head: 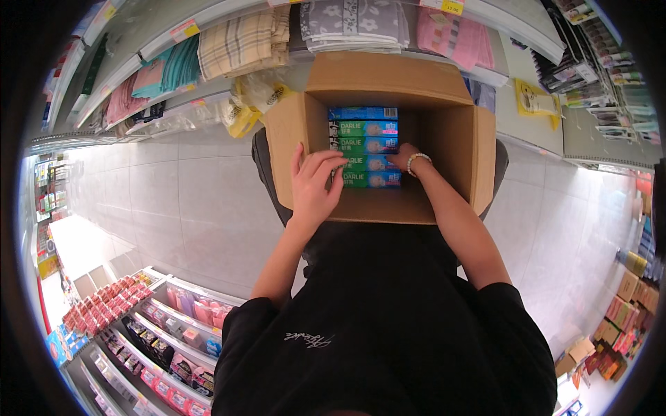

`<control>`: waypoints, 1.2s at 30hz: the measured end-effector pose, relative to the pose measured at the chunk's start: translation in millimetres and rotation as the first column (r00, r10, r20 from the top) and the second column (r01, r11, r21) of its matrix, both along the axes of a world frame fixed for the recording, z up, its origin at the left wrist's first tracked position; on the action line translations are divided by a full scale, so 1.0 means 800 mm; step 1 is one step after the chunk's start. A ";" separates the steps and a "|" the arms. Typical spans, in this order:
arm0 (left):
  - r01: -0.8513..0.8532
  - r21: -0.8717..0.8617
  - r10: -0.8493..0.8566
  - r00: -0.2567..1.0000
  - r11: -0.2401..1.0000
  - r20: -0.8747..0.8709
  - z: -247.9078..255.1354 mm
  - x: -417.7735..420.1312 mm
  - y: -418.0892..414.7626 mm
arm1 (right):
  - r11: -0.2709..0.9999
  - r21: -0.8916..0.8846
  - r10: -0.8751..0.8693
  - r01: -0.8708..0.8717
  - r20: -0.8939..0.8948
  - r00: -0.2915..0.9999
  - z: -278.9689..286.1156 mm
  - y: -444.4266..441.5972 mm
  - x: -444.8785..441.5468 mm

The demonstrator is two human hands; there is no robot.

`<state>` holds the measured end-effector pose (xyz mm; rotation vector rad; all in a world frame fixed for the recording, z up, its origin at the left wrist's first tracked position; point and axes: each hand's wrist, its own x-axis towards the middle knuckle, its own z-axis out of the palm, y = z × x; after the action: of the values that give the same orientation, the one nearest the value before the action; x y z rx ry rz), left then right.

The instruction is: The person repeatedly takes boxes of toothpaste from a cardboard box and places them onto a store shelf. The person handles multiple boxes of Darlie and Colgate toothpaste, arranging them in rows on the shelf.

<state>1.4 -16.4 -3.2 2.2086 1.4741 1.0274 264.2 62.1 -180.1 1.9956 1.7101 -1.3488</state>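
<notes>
An open cardboard box (385, 205) sits before me between my knees, its flaps folded outward. Inside it, at the left, several green and blue Darlie toothpaste cartons (364, 145) lie in a column, with a mostly blue one at the far end. My left hand (318, 179) rests over the box's left side, its fingertips at the left ends of the nearer cartons. My right hand (410, 157), with a beaded bracelet at the wrist, reaches in and touches the right ends of the cartons; its fingertips are partly hidden. Whether either hand grips a carton is unclear.
Shelves with folded towels (354, 23) stand just beyond the box. A yellow plastic package (244, 119) lies at the low shelf, left of the box. Behind me at the left is a shelf unit with packaged goods (192, 338). Stacked cartons (622, 312) stand far right on the tiled floor.
</notes>
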 end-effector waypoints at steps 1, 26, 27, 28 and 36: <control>-0.001 -0.002 0.001 1.000 1.000 -0.002 0.000 0.000 0.000 | 0.997 -0.070 -0.012 0.011 -0.011 1.000 0.005 0.002 -0.002; -0.017 0.028 0.018 0.998 0.999 -0.059 -0.002 0.002 -0.002 | 0.997 0.080 -0.012 0.004 0.103 0.995 0.091 0.008 -0.022; -0.019 0.031 0.021 0.999 0.999 -0.050 -0.001 0.001 -0.003 | 0.997 0.077 0.014 -0.023 0.118 0.993 0.108 0.009 -0.025; -0.019 0.044 0.022 0.997 0.999 -0.067 0.004 0.002 -0.002 | 0.992 0.129 0.002 -0.015 0.099 0.995 0.116 0.007 -0.025; -0.038 0.126 0.035 0.999 0.991 0.023 0.044 0.034 0.047 | 0.499 0.799 0.159 0.335 -0.464 0.871 0.177 -0.005 -0.036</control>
<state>28.4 21.1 31.7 2.2566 1.4837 1.1824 235.4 58.1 -38.8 2.3164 3.0704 -1.1623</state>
